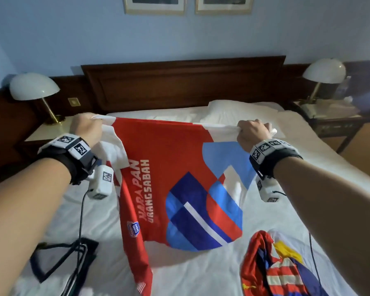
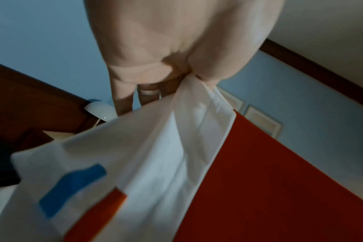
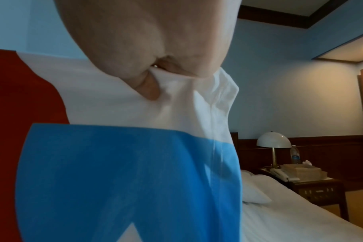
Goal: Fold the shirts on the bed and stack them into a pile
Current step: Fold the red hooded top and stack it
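Above bed, left hand, right hand grip red shirt taut.

**Both arms out, both hands gripping**

Both bare forearms reach forward, wrists raised and set well apart. The left hand is curled into a fist, knuckles up, pinching cloth. The right hand is likewise clenched, its thumb pressed into the cloth it grips.

Red shirt: smooth, thin cloth, matt, printed blue and white panels. Bed sheet: white matt cloth, creased. Headboard: dark polished wood. Lamp shades: smooth, white, slightly glossy; stems brass-like metal. Crumpled shirts: striped cloth.
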Demonstrator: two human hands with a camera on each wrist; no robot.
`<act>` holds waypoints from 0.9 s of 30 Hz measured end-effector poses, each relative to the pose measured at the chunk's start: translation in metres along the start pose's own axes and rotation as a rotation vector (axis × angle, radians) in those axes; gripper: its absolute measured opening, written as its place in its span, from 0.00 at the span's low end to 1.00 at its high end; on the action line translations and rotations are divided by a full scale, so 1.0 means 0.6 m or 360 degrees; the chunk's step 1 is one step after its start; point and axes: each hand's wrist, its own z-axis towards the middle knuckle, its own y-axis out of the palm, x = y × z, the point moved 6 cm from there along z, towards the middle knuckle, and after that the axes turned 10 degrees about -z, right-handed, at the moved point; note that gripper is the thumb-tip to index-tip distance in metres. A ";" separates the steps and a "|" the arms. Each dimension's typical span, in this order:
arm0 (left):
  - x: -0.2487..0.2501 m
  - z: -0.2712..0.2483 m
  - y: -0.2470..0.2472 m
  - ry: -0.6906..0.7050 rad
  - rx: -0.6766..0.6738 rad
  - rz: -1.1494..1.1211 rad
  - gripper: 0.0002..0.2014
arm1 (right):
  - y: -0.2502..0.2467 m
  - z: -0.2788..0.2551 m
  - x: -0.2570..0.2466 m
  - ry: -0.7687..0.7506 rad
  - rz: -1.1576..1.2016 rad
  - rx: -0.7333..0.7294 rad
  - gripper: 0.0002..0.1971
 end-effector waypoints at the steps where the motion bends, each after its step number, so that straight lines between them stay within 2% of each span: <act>1: 0.018 0.010 -0.007 0.0066 0.0098 -0.0061 0.17 | -0.007 0.016 -0.005 -0.0036 0.0038 0.0088 0.12; 4: 0.072 0.045 -0.037 0.0344 0.0333 -0.0192 0.18 | -0.048 0.041 -0.021 -0.0161 0.0117 0.0423 0.11; 6: 0.094 0.062 -0.057 0.0468 0.0366 -0.0242 0.19 | -0.072 0.039 -0.026 -0.0203 0.0216 0.0614 0.14; 9: 0.109 0.053 -0.086 0.0648 0.0260 -0.0307 0.19 | -0.065 0.023 -0.024 -0.0224 0.0324 0.0694 0.19; 11: 0.104 0.014 -0.101 0.0724 0.0124 -0.0405 0.16 | -0.040 -0.005 -0.017 -0.0227 0.0319 0.0682 0.20; 13: 0.070 -0.044 -0.110 0.0705 -0.0011 -0.0369 0.12 | 0.001 -0.048 -0.005 -0.0250 0.0333 0.0704 0.20; 17: -0.095 -0.179 -0.103 0.0568 -0.0381 -0.0045 0.14 | 0.139 -0.171 0.022 -0.0313 0.0355 0.0578 0.14; 19: -0.184 -0.262 -0.086 0.0684 -0.0592 0.0205 0.16 | 0.223 -0.245 0.037 -0.0352 0.0348 0.0473 0.13; 21: -0.284 -0.353 -0.061 0.0787 -0.0785 0.0528 0.20 | 0.316 -0.324 0.055 -0.0402 0.0300 0.0309 0.13; 27: -0.587 -0.654 0.003 0.0604 -0.1309 0.1118 0.32 | 0.593 -0.587 0.128 -0.0532 0.0051 -0.0318 0.17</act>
